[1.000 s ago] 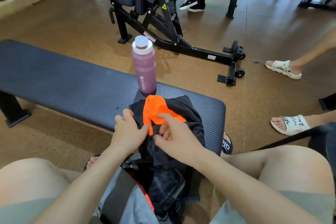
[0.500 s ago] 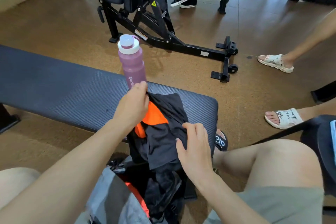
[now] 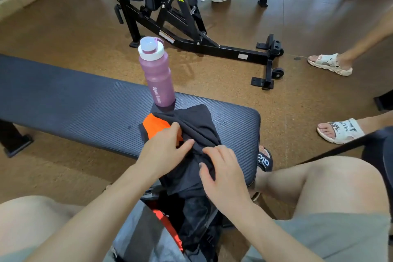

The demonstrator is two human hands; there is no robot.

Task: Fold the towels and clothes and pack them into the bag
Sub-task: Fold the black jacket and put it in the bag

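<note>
A black garment with an orange panel (image 3: 197,125) lies bunched on the near right end of the dark padded bench (image 3: 85,108), its lower part hanging over the bench edge. My left hand (image 3: 163,149) rests on it over the orange panel, fingers bent, thumb against the black cloth. My right hand (image 3: 223,170) lies on the black cloth just to the right, fingers curled into a fold. Below, between my knees, the grey bag (image 3: 148,238) stands open with black and orange cloth inside.
A purple sports bottle (image 3: 156,76) stands upright on the bench just behind the garment. A black gym machine (image 3: 191,27) stands on the brown floor beyond. Other people's sandalled feet (image 3: 331,64) are at the right.
My left hand came back from near the bottle onto the garment. More black cloth now covers the orange panel. My right hand stayed on the black cloth.
</note>
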